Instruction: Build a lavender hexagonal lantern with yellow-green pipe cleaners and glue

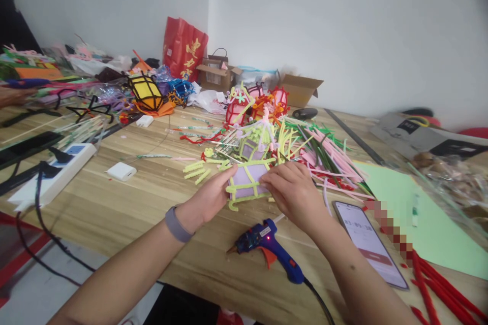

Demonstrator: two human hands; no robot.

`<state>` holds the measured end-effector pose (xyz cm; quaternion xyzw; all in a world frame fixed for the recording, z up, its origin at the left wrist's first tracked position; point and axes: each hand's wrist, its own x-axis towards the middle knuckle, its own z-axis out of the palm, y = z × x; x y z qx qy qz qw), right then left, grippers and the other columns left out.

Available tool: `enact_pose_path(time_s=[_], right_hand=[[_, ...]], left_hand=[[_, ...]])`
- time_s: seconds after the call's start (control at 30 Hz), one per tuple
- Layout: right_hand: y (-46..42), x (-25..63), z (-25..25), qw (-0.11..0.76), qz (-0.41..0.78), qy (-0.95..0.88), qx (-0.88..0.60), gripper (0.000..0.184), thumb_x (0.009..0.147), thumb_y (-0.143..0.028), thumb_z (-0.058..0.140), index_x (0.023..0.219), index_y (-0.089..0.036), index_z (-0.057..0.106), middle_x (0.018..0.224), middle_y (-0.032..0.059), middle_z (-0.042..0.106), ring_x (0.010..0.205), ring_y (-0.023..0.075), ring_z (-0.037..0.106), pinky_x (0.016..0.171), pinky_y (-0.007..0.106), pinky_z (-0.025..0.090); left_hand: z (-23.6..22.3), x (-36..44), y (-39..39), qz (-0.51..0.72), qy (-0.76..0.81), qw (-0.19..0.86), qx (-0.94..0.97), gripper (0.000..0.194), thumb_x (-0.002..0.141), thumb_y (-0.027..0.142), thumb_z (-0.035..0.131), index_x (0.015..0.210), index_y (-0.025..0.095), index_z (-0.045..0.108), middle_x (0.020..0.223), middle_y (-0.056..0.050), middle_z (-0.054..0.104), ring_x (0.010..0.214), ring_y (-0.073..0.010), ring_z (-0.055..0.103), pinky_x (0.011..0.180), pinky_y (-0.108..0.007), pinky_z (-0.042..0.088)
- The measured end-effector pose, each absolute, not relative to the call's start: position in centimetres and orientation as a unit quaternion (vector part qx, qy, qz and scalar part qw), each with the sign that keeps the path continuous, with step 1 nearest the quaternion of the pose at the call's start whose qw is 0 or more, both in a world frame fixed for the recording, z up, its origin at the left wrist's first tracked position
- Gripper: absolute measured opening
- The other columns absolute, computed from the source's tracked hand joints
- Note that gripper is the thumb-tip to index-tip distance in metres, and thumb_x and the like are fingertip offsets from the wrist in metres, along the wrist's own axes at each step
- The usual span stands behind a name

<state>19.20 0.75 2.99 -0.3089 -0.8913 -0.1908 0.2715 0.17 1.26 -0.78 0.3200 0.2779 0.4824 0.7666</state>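
Between my hands is a small lantern (244, 181) with a lilac body and a frame of yellow-green pipe cleaners. My left hand (211, 194) grips its left end, thumb along the upper edge. At the right end, the fingers of my right hand (292, 190) are pinched onto it; their tips are partly hidden. A curled pipe cleaner end hangs at the lower left corner. Short yellow-green pipe cleaner pieces (196, 170) lie just left of the lantern. Nearer to me, a blue glue gun (269, 244) rests on its side with a small red light showing.
Behind the lantern stand other pipe cleaner lanterns (253, 147) and loose pink pipe cleaners (335, 155). A phone (369, 244) lies by my right forearm, beside green paper (427, 213). At left are a power strip (53, 175) and a white charger (121, 171). Another person's hand (15, 95) shows far left.
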Motion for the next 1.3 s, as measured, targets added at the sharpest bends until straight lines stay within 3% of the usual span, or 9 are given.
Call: enact_pose_path(time_s=[0.3,0.4,0.5,0.8,1.07,1.3], right_hand=[[1.1,19.5,2.7,0.310,-0.140,-0.882,-0.327,0.011,0.092,-0.027,0.056,0.097,-0.020,0.064,0.095,0.0079,0.068,0.087,0.0220,0.059,0.077,0.037,0.042],[1.5,20.1,2.7,0.331,-0.119,-0.878,-0.326,0.024,0.087,-0.033,0.064,0.107,-0.021,0.062,0.102,0.0106,0.067,0.093,0.0254,0.060,0.081,0.041,0.045],[1.7,21.0,3.3,0.337,-0.072,-0.879,-0.330,0.025,0.086,-0.032,0.066,0.108,-0.022,0.062,0.105,0.0107,0.066,0.096,0.0252,0.060,0.083,0.041,0.048],[2.0,21.7,4.0,0.328,0.035,-0.871,-0.364,0.009,0.089,-0.023,0.058,0.095,-0.022,0.065,0.089,0.0057,0.072,0.083,0.0201,0.067,0.074,0.034,0.053],[2.0,21.7,3.7,0.352,0.049,-0.862,-0.361,0.008,0.088,-0.025,0.059,0.091,-0.023,0.066,0.086,0.0055,0.072,0.080,0.0201,0.068,0.071,0.033,0.054],[1.8,21.6,3.9,0.354,0.036,-0.871,-0.339,0.008,0.090,-0.023,0.057,0.091,-0.022,0.065,0.084,0.0052,0.070,0.079,0.0195,0.067,0.070,0.032,0.054]], left_hand=[[-0.7,0.1,1.4,0.475,0.275,0.792,0.269,0.026,0.083,0.034,0.060,0.100,0.019,0.071,0.090,-0.006,0.076,0.104,-0.0254,0.067,0.093,-0.035,0.049],[-0.3,0.0,1.3,0.476,0.273,0.798,0.249,0.026,0.083,0.033,0.060,0.102,0.017,0.071,0.093,-0.007,0.076,0.103,-0.0266,0.067,0.093,-0.036,0.049],[-0.1,-0.1,1.3,0.475,0.269,0.802,0.241,0.029,0.083,0.033,0.061,0.105,0.016,0.070,0.096,-0.008,0.076,0.102,-0.0273,0.068,0.092,-0.037,0.050],[-0.6,0.1,1.6,0.494,0.282,0.794,0.216,0.030,0.087,0.025,0.056,0.112,0.013,0.067,0.099,-0.008,0.075,0.097,-0.0232,0.069,0.091,-0.034,0.051],[-0.6,-0.3,0.9,0.507,0.300,0.745,0.312,0.023,0.073,0.027,0.071,0.095,0.019,0.072,0.091,-0.005,0.075,0.104,-0.0256,0.065,0.087,-0.031,0.051],[-0.2,-0.1,0.6,0.507,0.276,0.752,0.318,0.018,0.072,0.021,0.070,0.090,0.023,0.073,0.085,-0.003,0.075,0.107,-0.0254,0.064,0.088,-0.030,0.051]])
